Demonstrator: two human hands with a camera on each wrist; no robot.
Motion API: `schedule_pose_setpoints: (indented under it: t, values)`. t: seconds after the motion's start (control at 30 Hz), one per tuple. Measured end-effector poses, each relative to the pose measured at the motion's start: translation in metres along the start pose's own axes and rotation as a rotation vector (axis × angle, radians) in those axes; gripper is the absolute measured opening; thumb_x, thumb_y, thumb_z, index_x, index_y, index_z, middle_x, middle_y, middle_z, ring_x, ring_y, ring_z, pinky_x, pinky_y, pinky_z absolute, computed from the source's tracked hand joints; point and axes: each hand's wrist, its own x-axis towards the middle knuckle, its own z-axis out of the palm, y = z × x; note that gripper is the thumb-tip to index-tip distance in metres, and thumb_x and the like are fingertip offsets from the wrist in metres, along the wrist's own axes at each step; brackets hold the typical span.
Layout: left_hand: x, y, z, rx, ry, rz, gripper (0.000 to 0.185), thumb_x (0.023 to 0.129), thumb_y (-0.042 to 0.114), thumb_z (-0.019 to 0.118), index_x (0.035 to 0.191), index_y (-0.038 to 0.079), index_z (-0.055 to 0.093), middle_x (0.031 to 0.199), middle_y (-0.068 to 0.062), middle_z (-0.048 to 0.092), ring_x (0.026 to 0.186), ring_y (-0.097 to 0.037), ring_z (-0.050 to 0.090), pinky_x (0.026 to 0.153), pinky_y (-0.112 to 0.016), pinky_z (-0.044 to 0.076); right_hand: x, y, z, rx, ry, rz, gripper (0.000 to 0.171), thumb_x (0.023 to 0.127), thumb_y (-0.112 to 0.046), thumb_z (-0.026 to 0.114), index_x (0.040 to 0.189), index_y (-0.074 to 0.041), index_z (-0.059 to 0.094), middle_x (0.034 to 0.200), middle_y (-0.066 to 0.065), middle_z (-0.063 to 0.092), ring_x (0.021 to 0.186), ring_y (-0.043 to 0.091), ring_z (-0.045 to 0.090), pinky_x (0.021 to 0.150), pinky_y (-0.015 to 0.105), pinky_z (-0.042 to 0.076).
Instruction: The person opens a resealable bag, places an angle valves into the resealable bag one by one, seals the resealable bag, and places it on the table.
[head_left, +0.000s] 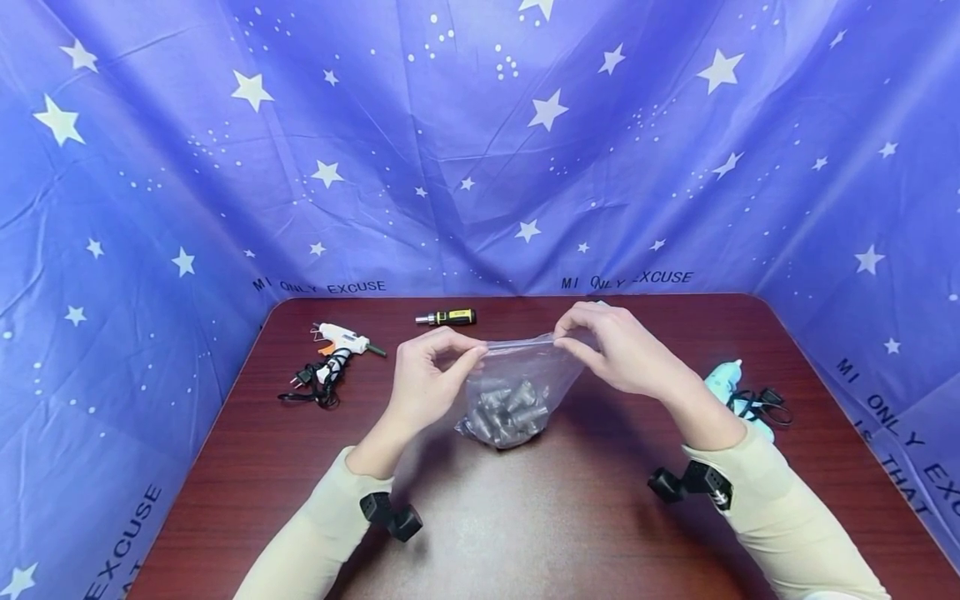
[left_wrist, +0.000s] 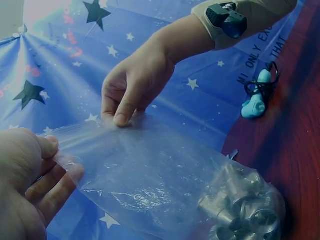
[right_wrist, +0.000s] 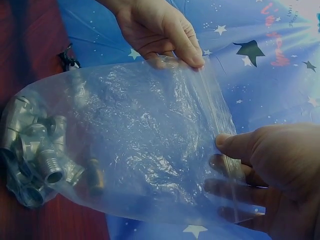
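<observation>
A clear plastic zip bag (head_left: 517,367) is stretched between my two hands, its top edge level. Metal pipe fittings (head_left: 506,412), several of them, some with ribbed ends, fill its bottom, which sits at the tabletop. My left hand (head_left: 429,375) pinches the left end of the bag's top edge between thumb and index finger. At the opposite end my right hand (head_left: 618,350) pinches the same edge, thumb on the near side. In the right wrist view the zip strip (right_wrist: 215,105) runs between the two hands. Whether the zip is sealed all along cannot be told.
On the brown table (head_left: 247,467), a white glue gun (head_left: 341,340) with a bundled black cord lies at left. A yellow-black screwdriver (head_left: 453,317) lies behind the bag. At right, partly behind my right forearm, is a light-blue glue gun (head_left: 723,379). Starry blue cloth (head_left: 450,167) surrounds the table.
</observation>
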Motion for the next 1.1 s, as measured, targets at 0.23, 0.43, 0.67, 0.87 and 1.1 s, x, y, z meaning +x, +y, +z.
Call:
schedule_pose_setpoints:
  t: [0.23, 0.43, 0.67, 0.87, 1.1]
  values:
    - [0.0014, 0.0007, 0.0007, 0.009, -0.006, -0.006, 0.004, 0.091, 0.0, 0.08, 0.092, 0.002, 0.083, 0.088, -0.015, 0.081, 0.069, -0.016, 0.079, 0.066, -0.027, 0.065, -0.0031, 0.0017, -0.0022, 0.001, -0.005, 0.011, 0.004, 0.101, -0.013, 0.073, 0.098, -0.016, 0.073, 0.098, -0.004, 0.073, 0.097, 0.014, 0.068, 0.088, 0.041, 0.056]
    - [-0.0001, -0.0005, 0.0012, -0.014, -0.009, -0.011, 0.003, 0.092, -0.001, 0.079, 0.092, 0.0, 0.082, 0.088, -0.016, 0.08, 0.069, -0.016, 0.079, 0.066, -0.029, 0.065, -0.0053, 0.0032, -0.0032, -0.003, 0.0, 0.012, 0.005, 0.099, -0.011, 0.074, 0.098, -0.016, 0.073, 0.097, -0.004, 0.073, 0.097, 0.014, 0.069, 0.087, 0.041, 0.057]
    - [-0.0018, -0.0009, 0.0019, -0.017, -0.004, -0.008, 0.004, 0.092, 0.001, 0.079, 0.092, -0.002, 0.082, 0.087, -0.016, 0.08, 0.069, -0.013, 0.078, 0.065, -0.028, 0.065, -0.0078, 0.007, -0.0025, -0.014, 0.014, -0.003, 0.009, 0.098, -0.009, 0.075, 0.097, -0.018, 0.073, 0.094, -0.006, 0.071, 0.093, 0.011, 0.068, 0.082, 0.039, 0.056]
    - [-0.0015, -0.0016, 0.003, -0.022, -0.007, -0.016, 0.004, 0.092, 0.001, 0.079, 0.092, -0.002, 0.082, 0.087, -0.016, 0.08, 0.069, -0.012, 0.078, 0.065, -0.028, 0.065, -0.009, 0.0081, -0.0037, -0.019, 0.018, -0.011, 0.01, 0.098, -0.009, 0.075, 0.097, -0.019, 0.072, 0.093, -0.008, 0.069, 0.088, 0.008, 0.064, 0.078, 0.039, 0.055]
    - [-0.0006, -0.0009, 0.0026, -0.015, -0.009, -0.011, 0.004, 0.093, 0.001, 0.079, 0.092, 0.0, 0.082, 0.086, -0.016, 0.08, 0.067, -0.015, 0.078, 0.065, -0.028, 0.065, -0.0105, 0.01, -0.0068, -0.025, 0.005, -0.006, 0.01, 0.099, -0.009, 0.074, 0.096, -0.018, 0.072, 0.094, -0.008, 0.071, 0.089, 0.008, 0.066, 0.081, 0.041, 0.058]
